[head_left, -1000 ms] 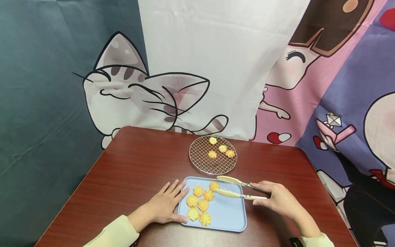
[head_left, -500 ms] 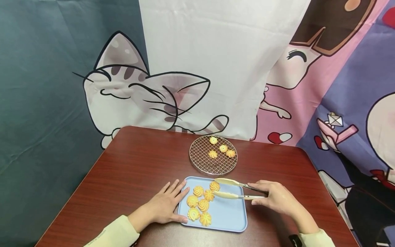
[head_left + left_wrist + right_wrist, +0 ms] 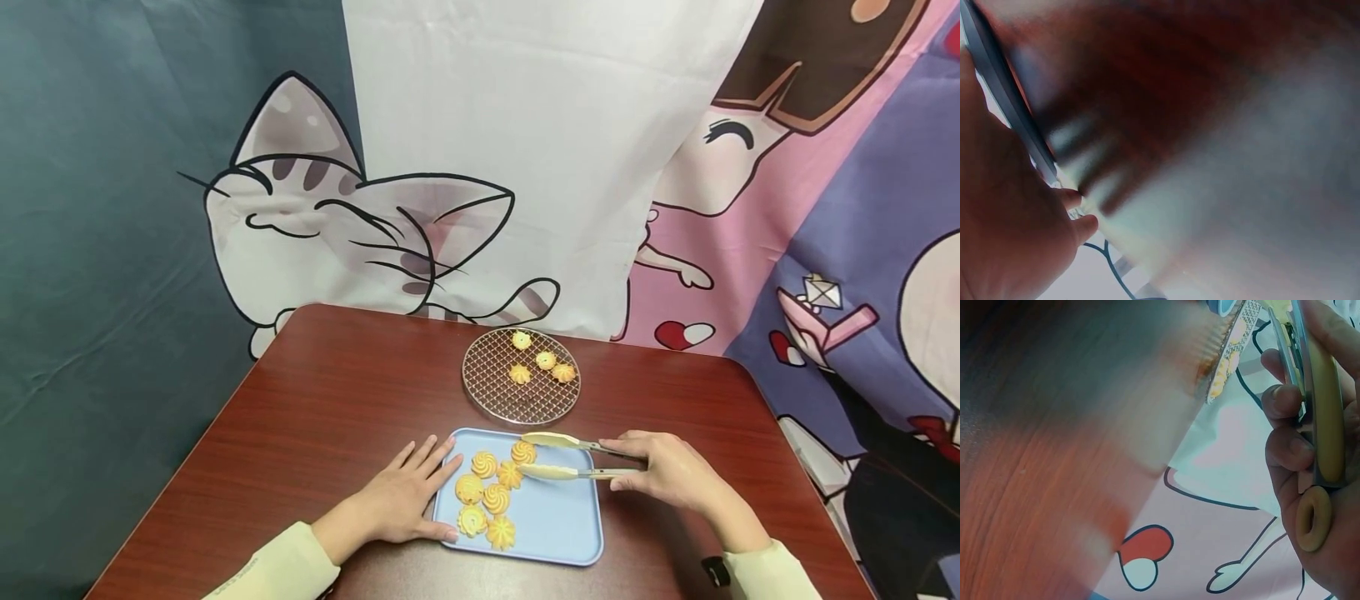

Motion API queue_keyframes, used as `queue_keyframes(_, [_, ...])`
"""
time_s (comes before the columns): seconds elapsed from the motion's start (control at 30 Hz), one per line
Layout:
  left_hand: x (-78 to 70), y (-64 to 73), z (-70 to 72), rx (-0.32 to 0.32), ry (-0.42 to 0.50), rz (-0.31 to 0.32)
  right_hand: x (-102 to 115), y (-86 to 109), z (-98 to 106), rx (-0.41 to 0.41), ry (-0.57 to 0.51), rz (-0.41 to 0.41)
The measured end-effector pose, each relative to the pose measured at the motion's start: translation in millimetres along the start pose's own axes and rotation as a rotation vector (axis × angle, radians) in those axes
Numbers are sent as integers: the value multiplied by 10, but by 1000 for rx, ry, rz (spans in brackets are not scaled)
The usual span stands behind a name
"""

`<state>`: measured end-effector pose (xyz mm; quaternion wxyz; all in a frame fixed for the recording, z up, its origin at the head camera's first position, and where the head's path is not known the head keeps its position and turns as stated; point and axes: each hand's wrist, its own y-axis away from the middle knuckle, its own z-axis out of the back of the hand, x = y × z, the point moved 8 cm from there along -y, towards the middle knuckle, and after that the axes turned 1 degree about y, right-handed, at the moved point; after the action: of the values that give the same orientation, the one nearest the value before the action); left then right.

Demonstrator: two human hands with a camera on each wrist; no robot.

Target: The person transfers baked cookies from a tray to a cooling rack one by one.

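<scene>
1 left hand (image 3: 408, 500) is resting, fingers splayed, on the left edge of 1 blue tray (image 3: 558, 529) | 1 right hand (image 3: 671, 471) is holding 1 pair of tongs (image 3: 553, 472), tips parted | 7 cookies (image 3: 496, 499) are lying on the tray | 4 others (image 3: 520, 374) are lying on 1 wire rack (image 3: 510, 402) beyond

Cartoon-printed cloth (image 3: 555, 125) behind a wood-grained table (image 3: 337, 400) marks a screened-off indoor spot.

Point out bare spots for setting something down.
Free: the table left of the rack and right of it; the tray at lower right, below the tongs. Crowded: the tray's left half: cookies, plus the left hand at the rim.
</scene>
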<state>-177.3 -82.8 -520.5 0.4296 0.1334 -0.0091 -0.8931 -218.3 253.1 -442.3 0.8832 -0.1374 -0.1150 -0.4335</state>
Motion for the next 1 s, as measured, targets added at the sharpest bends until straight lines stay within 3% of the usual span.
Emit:
queue_keyframes(0.23, [-2, -4, -1, -3, -2, -4, -27, -28, 13, 46, 23, -19])
queue_keyframes(0.5, [17, -10, -19, -28, -25, -12, -14, -79, 25, 35, 51, 31])
queue_keyframes(1.0, [0, -5, -3, -24, -22, -12, 4, -40, 104, 55, 143, 2])
